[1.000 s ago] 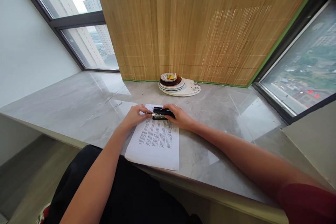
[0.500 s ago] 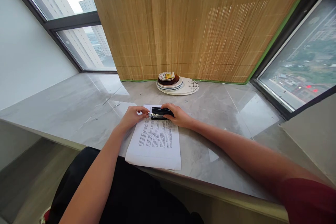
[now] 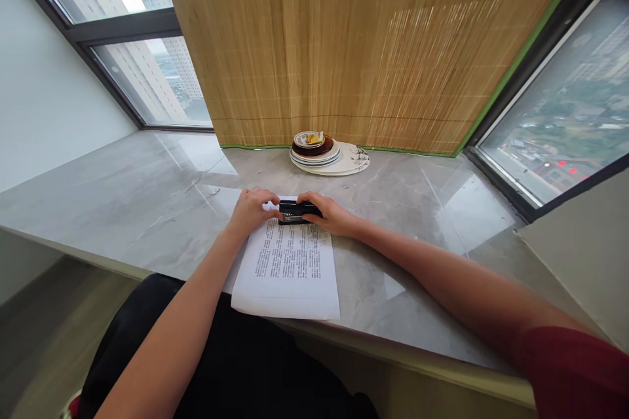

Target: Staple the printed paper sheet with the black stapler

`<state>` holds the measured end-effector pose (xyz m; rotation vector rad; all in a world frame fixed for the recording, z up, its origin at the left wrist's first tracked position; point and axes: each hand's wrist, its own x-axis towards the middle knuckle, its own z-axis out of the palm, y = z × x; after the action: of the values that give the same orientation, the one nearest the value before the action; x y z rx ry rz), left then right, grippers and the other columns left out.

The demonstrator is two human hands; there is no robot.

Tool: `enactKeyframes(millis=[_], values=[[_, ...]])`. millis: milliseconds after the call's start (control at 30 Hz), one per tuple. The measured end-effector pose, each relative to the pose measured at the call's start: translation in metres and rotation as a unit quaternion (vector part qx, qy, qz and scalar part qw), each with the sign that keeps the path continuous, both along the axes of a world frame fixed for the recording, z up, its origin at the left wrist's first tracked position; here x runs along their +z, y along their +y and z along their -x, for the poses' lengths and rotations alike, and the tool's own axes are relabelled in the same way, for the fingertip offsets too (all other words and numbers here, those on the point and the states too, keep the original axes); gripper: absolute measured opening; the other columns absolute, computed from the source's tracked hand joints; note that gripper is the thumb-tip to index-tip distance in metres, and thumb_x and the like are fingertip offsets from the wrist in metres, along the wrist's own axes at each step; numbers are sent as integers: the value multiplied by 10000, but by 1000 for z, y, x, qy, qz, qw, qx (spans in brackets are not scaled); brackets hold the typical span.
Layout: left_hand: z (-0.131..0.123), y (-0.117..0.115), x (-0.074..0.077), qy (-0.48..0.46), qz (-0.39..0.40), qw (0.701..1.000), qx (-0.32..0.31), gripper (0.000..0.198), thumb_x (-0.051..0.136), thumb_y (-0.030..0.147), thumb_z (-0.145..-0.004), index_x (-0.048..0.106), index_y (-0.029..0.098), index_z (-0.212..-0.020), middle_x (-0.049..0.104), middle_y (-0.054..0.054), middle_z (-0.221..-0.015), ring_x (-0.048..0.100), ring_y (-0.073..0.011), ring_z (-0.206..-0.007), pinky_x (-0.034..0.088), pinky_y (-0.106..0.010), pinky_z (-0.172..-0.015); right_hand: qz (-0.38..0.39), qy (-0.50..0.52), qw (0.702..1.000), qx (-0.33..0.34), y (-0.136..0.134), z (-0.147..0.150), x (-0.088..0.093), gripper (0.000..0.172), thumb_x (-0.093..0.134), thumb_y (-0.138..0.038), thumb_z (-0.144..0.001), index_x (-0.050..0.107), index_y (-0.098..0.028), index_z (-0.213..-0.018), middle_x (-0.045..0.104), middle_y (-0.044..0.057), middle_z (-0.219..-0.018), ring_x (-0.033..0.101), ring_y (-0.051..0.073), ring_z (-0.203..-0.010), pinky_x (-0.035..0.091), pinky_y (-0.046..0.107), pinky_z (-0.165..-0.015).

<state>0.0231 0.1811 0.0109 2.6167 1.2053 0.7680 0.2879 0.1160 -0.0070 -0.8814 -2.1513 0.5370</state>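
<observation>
Starting at the left, a white wall [image 3: 44, 98] is met by a dark-framed window [image 3: 128, 33], w/ tower blocks seen through it. A grey marble counter [image 3: 122, 196] is spread below, approx. wall to wall. The left hand [image 3: 253, 209] is laid on the top edge of a printed paper sheet [image 3: 289, 268], fingers curled and touching the left end of a black stapler [image 3: 299, 211]; whether anything is gripped can't be told. The stapler is set across the sheet's top edge, near the counter's middle, and is grasped from the right by the right hand [image 3: 330, 215]. Behind, a stack of plates [image 3: 327, 154] is placed against a bamboo blind [image 3: 354, 46]. At the far right a 2nd window [image 3: 565, 118] is seen, over a blurred city.
</observation>
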Motion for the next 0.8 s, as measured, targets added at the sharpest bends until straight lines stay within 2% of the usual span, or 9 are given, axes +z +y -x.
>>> enactKeyframes(millis=[267,467,600,800], values=[[4,2,-5,10,10,1000,-22,122,780,374,-807,767,253,-807,769,-22,-833,636,-236,-816,393,-362,-820,-19,-4,1000,-4,2,3,-1,314,600,-221,-953,526,-254,-1257,656,67,-1237,615,232,-1127,502,393,-1004],[2,-9,0,-27,22,997,-65,134,786,332,-793,748,222,-859,740,-16,-834,635,-214,-824,441,-325,-797,8,16,1000,-4,1,2,0,397,659,-254,-903,523,-242,-1276,670,70,-1208,639,240,-1095,510,386,-959],[-3,-15,4,-44,43,994,-94,107,766,274,-808,709,195,-764,705,-5,-767,620,-181,-752,464,-294,-742,7,21,1000,-10,1,1,-1,386,651,-240,-901,530,-239,-1268,672,67,-1191,645,235,-1066,505,379,-939],[-2,-16,5,-50,45,991,-113,118,783,279,-816,714,192,-776,703,-5,-770,626,-176,-758,477,-289,-749,-1,11,1000,-18,1,2,-2,375,644,-260,-914,529,-241,-1270,676,69,-1172,645,238,-1048,502,378,-922]])
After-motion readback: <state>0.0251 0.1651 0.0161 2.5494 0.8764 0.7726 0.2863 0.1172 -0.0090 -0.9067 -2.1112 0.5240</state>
